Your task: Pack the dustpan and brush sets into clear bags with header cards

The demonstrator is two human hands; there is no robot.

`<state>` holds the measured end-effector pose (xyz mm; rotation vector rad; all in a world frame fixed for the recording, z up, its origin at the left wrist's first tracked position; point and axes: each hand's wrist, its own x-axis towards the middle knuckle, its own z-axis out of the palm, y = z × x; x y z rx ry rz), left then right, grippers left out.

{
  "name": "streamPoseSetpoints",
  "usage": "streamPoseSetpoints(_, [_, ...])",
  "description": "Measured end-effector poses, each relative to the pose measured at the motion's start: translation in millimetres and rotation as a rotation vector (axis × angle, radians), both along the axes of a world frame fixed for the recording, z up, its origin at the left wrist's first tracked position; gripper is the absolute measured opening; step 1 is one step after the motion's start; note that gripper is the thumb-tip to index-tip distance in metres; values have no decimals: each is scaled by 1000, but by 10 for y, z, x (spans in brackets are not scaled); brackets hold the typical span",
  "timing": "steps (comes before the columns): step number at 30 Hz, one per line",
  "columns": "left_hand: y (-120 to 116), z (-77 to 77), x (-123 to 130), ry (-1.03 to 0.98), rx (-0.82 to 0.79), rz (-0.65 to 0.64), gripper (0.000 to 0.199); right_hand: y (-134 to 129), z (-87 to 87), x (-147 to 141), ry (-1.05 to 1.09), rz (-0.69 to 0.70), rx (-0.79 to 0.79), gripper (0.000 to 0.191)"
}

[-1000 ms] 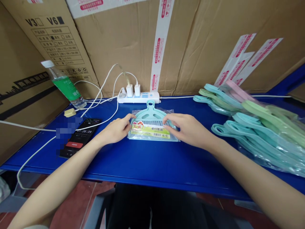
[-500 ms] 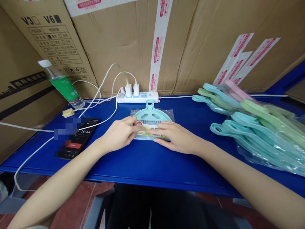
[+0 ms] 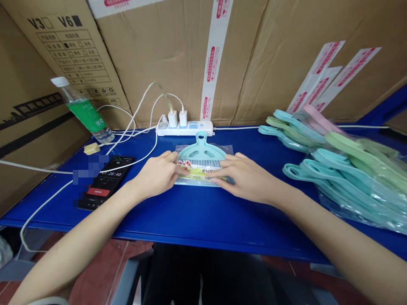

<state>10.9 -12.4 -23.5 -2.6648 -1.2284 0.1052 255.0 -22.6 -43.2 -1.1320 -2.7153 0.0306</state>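
A light-blue dustpan with a brush lies in a clear plastic bag on the blue table, handle pointing away from me. A yellow and white printed label spans its near part. At the label's left end rests my left hand, index finger stretched onto it, the other fingers bent. From the other side my right hand touches the label with its extended index finger, thumb apart near the bag's lower edge. A gap separates the two index fingertips. Neither hand lifts the packet.
Several bagged dustpan sets in blue, green and pink are heaped at right. A power strip with chargers stands behind the packet. To the left are a phone, a water bottle and loose white cables. Cardboard boxes wall the back.
My index fingertips, close together near the label's middle before, have drawn apart toward its two ends. More of the label shows between them. The packet stays in place.
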Motion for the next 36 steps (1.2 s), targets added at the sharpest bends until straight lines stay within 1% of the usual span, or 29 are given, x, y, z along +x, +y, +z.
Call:
streamPoseSetpoints(2, [14, 33, -42, 17, -22, 40, 44, 16, 38, 67, -27, -27, -49, 35])
streamPoseSetpoints(7, [49, 118, -125, 66, -134, 160, 53, 44, 109, 175, -72, -88, -178, 53])
streamPoseSetpoints(10, [56, 152, -136, 94, -147, 178, 55, 34, 173, 184, -102, -136, -238, 62])
streamPoseSetpoints(12, [55, 159, -136, 84, -137, 183, 55, 25, 217, 186, -111, -165, -266, 63])
streamPoseSetpoints(14, [55, 152, -139, 60, -126, 179, 54, 21, 249, 194, -113, -192, -284, 59])
streamPoseSetpoints(18, [60, 119, -158, 6, -92, 140, 52, 35, 255, 222, -86, -243, -277, 42])
streamPoseSetpoints(22, [64, 83, -161, -62, -60, 93, 49, 64, 201, 224, -21, -253, -217, 38])
streamPoseSetpoints(26, [50, 43, -125, -64, 19, 56, 41, 88, 128, 208, 62, -198, -144, 31])
streamPoseSetpoints(29, [38, 17, -92, -39, 82, 11, 35, 97, 99, 201, 79, -167, -118, 27])
streamPoseSetpoints(36, [19, 11, -77, -73, 138, -82, 33, 104, 76, 201, 102, -112, -24, 24])
